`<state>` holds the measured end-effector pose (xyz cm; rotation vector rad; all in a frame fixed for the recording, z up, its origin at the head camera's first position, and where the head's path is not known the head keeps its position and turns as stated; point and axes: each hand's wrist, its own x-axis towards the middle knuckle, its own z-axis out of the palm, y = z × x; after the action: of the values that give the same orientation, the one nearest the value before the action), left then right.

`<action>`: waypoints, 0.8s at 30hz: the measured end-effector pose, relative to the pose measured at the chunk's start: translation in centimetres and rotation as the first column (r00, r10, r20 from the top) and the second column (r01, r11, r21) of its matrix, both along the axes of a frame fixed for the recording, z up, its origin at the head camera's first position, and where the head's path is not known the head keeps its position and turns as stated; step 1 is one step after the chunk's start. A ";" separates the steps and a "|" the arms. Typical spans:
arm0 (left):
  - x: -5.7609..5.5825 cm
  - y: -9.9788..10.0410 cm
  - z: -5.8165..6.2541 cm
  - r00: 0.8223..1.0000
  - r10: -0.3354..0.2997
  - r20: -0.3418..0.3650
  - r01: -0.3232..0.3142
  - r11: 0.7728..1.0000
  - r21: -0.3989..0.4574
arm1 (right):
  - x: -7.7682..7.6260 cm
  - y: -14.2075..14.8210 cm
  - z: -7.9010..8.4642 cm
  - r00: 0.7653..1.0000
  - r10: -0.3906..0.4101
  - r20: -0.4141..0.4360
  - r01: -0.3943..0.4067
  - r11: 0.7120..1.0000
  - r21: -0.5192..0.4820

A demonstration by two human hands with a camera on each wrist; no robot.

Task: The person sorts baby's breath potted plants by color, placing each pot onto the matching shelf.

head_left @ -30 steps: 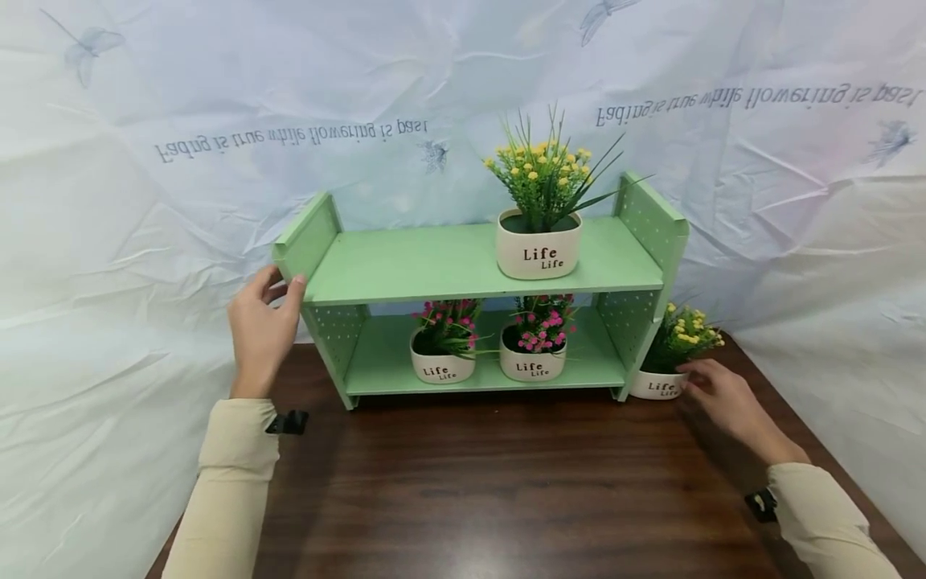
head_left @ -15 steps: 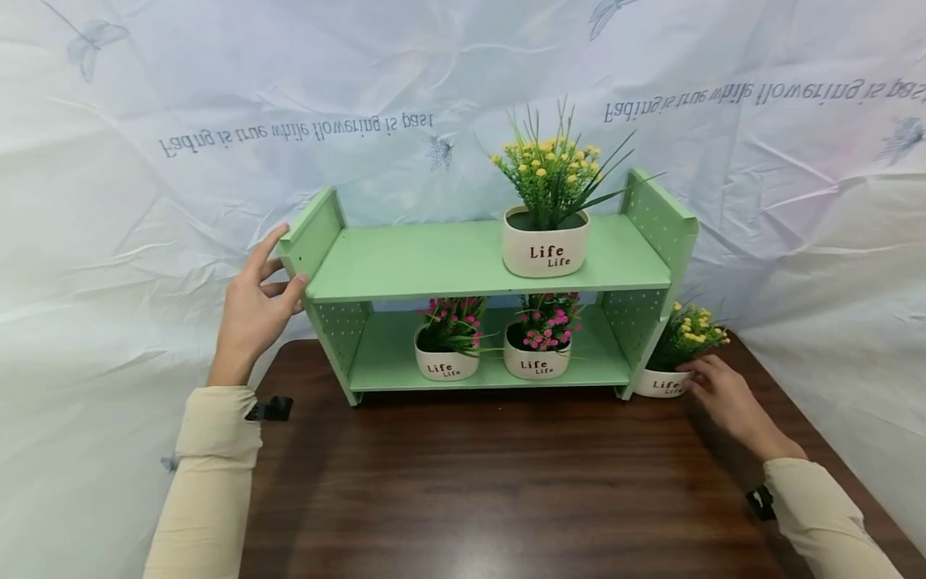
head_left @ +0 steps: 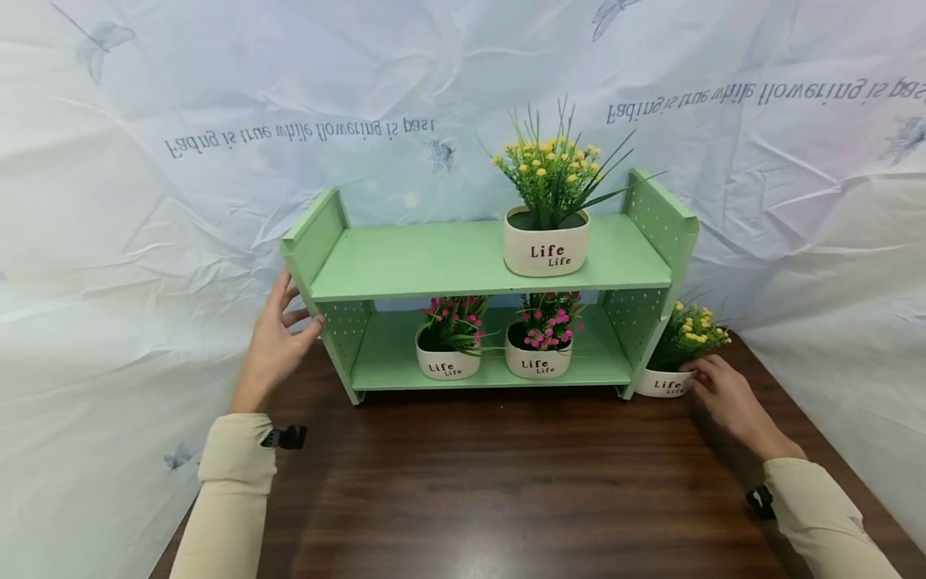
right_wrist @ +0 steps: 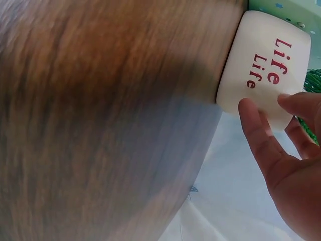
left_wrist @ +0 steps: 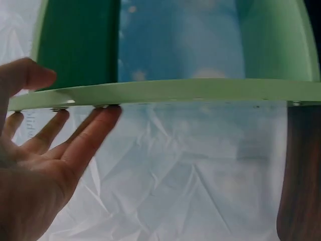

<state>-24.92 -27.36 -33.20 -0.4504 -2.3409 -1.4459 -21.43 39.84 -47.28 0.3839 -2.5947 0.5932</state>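
A green two-tier shelf (head_left: 405, 257) stands on the brown table. My left hand (head_left: 278, 346) is at the shelf's left side panel (left_wrist: 210, 90). Its extended fingertips touch the panel's outer face, while the thumb lies by the front edge. At the shelf's right foot, a white "Life" flowerpot (right_wrist: 256, 60) with yellow flowers (head_left: 698, 326) stands on the table. My right hand (head_left: 731, 402) holds this pot at its right end, thumb and fingers around the corner. Another pot with yellow flowers (head_left: 546, 245) sits on the upper tier, right of the middle.
Two white pots with pink flowers, a left one (head_left: 447, 362) and a right one (head_left: 538, 360), stand on the lower tier. A pale printed cloth (head_left: 376, 64) hangs behind and beside the table (head_left: 470, 482). The table's right edge runs close by the right arm.
My left hand first spread up to the side panel's top corner, then slid down along the panel. My right hand stays at the pot beside the shelf. The view has shifted slightly.
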 end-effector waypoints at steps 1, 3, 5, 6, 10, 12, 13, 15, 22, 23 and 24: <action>0.0 0.1 -0.3 1.000 0.005 -0.006 -0.005 1.000 0.006 | 0.0 0.1 -0.1 1.000 0.001 -0.008 -0.001 1.000 0.001; 0.0 0.2 -0.7 0.999 0.029 -0.019 -0.029 1.000 0.004 | 0.1 0.2 -0.1 1.000 0.008 -0.024 -0.007 1.000 0.007; -0.1 0.4 -0.9 0.998 0.056 -0.039 -0.056 0.998 0.005 | 0.2 0.3 -0.2 0.999 0.010 -0.030 -0.009 1.000 0.016; -0.1 0.6 -1.0 0.997 0.069 -0.047 -0.069 0.998 0.006 | 0.4 0.3 -0.2 1.000 0.011 -0.030 -0.010 1.000 0.023; -0.3 1.2 -1.4 0.989 0.122 -0.083 -0.121 0.992 0.014 | 1.1 0.1 -0.2 1.000 0.005 -0.019 -0.004 0.999 0.050; -0.3 1.5 -1.6 0.985 0.145 -0.095 -0.144 0.989 0.014 | 1.5 0.0 -0.1 1.000 -0.001 -0.020 0.002 0.998 0.064; -0.2 1.6 -1.6 0.983 0.153 -0.100 -0.153 0.988 0.013 | 1.8 -0.1 -0.1 1.000 -0.003 -0.022 0.005 0.998 0.063; -0.1 1.7 -1.7 0.979 0.172 -0.108 -0.171 0.985 0.015 | 2.2 -0.2 0.1 0.999 -0.011 -0.036 0.014 0.998 0.069; 0.3 2.2 -1.9 0.959 0.251 -0.128 -0.249 0.968 0.034 | 3.8 -0.4 1.8 0.995 -0.019 -0.103 0.028 0.996 0.081; 0.3 2.3 -2.0 0.956 0.261 -0.134 -0.259 0.965 0.034 | 4.1 -0.4 2.0 0.994 -0.023 -0.110 0.032 0.996 0.080; 0.4 2.4 -2.0 0.952 0.273 -0.140 -0.271 0.962 0.031 | 4.5 -0.4 2.2 0.993 -0.030 -0.114 0.038 0.996 0.077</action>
<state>-24.54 -24.96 -35.23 -0.2086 -2.1799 -1.2546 -16.90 39.44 -45.05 0.3863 -2.5164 0.4455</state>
